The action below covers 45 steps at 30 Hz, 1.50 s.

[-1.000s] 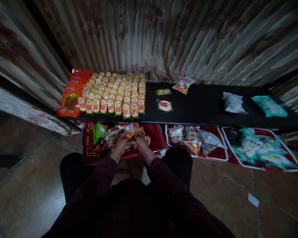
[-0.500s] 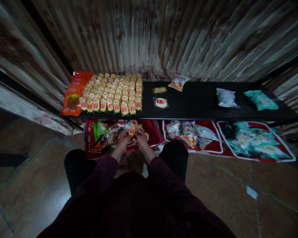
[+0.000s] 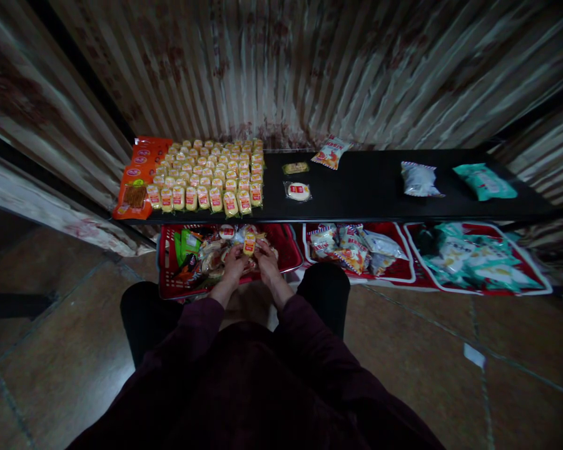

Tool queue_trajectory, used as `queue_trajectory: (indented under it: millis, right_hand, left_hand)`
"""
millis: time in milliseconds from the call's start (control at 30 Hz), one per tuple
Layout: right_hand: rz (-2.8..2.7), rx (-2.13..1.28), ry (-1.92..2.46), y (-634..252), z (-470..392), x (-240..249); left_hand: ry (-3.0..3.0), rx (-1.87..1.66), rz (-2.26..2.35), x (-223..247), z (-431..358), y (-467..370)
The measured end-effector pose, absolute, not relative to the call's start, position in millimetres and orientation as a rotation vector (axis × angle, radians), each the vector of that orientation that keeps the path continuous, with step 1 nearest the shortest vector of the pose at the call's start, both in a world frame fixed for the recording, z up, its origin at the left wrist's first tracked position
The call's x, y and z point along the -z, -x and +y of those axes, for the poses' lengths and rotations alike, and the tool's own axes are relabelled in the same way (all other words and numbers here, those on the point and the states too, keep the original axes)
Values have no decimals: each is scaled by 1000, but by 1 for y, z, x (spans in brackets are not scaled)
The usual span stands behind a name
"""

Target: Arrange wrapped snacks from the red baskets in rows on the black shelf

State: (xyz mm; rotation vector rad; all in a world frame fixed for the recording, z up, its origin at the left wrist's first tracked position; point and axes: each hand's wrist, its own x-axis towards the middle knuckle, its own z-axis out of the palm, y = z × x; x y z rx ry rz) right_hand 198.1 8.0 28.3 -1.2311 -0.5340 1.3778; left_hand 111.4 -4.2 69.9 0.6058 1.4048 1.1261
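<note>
Between my two hands is a small yellow wrapped cake [image 3: 249,244] with a red label. My left hand [image 3: 234,265] grips its left side, and my right hand [image 3: 266,261] has its fingers closed at the right side. Both hands are over a red basket [image 3: 288,247] under the shelf. In that basket lie several round wrapped snacks [image 3: 211,257] and a green packet [image 3: 186,242]. On the shelf above, rows of the same yellow wrapped cakes [image 3: 209,175] stand side by side, next to an orange packet [image 3: 141,175].
The black shelf [image 3: 366,181] also bears a round white wrapped snack [image 3: 298,191], a flat packet [image 3: 295,167], a red-and-white bag [image 3: 331,152], a silvery bag [image 3: 420,179] and a teal packet [image 3: 485,181]. Two more baskets, one of snack bags [image 3: 351,247], one of teal packets [image 3: 483,262], stand right.
The view has shifted slightly, so the shelf and baskets appear a little further left. Both hands stay at the wrapped cake, which now shows more upright with its label facing up.
</note>
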Motion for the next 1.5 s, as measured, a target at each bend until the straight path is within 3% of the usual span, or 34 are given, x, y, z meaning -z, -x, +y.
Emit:
queue_trajectory:
  millis: [433, 1500]
  right_hand:
    - [-702, -1226, 1266, -200, 4, -44]
    - [-724, -1236, 1391, -197, -3, -53]
  left_hand:
    - [-861, -1051, 1544, -74, -3, -111]
    - [-56, -1096, 1178, -73, -4, -105]
